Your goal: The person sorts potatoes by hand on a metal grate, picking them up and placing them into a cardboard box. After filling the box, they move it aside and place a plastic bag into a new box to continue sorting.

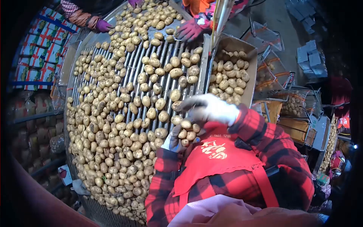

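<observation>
My left hand (172,140), in a white and grey work glove, cradles a small heap of potatoes (185,134) against the front of a red apron (211,155). Above it, my right hand (208,108) reaches in from the right in a similar glove with dark fingertips. Its fingers are slightly blurred, stretched and a little curved, with the thumb apart and nothing visible between them. A loose potato (176,106) lies right at these fingertips. Around both hands, many potatoes (106,125) cover the metal bars of a roller sorting table (132,75).
Right of the table stands a cardboard box (251,72) of potatoes. Across the table, co-workers' gloved hands, one purple (103,25) and one pink (190,30), rest near potatoes. Mesh-sided carts (293,104) stand farther right. Stacked printed cartons (43,49) are at the left.
</observation>
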Tool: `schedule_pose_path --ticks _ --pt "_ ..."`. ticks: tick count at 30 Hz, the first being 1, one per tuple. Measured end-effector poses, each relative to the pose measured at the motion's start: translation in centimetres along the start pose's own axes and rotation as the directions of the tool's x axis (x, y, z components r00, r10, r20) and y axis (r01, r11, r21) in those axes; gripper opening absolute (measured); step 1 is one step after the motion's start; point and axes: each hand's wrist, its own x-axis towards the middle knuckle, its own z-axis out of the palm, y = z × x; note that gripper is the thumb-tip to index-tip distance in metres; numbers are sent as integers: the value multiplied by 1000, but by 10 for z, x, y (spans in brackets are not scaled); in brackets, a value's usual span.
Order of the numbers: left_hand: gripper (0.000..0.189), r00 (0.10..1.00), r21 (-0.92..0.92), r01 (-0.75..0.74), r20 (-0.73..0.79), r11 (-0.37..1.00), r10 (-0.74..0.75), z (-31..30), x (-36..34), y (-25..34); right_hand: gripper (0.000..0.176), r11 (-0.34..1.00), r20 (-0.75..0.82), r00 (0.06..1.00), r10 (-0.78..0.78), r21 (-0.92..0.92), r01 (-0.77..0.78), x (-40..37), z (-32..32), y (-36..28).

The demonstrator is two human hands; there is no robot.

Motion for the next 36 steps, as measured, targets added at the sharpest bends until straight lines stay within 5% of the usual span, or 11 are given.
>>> schedule_pose_path --ticks 1,2,4,8,14,17,25,26,32,34,36 --pt "47 999 -2 -34 -23 999 34 -4 3 1 44 790 65 944 323 530 -307 -5 -17 9" --pt "46 997 -2 -63 -40 998 63 -9 7 2 46 584 145 938 314 750 -312 -14 -31 12" --pt "54 991 -28 -76 107 997 79 6 21 8 54 347 -12 971 240 935 -74 -24 -39 69" --pt "53 991 -131 4 131 991 13 13 31 9 58 28 22 990 137 999 -26 -34 -53 95" --pt "53 989 -134 8 145 991 12 25 39 1 43 353 -165 961 221 932 79 -72 -74 75" --pt "53 998 -96 54 -19 994 -56 29 30 8 34 485 -431 865 255 831 272 -135 -133 55" --pt "51 997 -114 64 -24 991 -67 37 24 -7 50 490 -741 585 330 664 565 -263 -149 105" --pt "51 998 -106 57 -25 993 -59 37 24 -9 56 325 -678 662 319 735 595 -260 -136 124" --pt "49 998 -91 19 -49 996 -24 42 17 -15 56 49 -491 863 124 871 488 -180 -78 135" --pt "47 998 -87 11 -60 996 -16 47 9 -12 53 417 -513 843 163 810 412 -167 -75 118" --pt "48 998 -23 -69 -1 997 69 43 6 -11 59 428 -511 857 70 791 437 -154 -74 107"
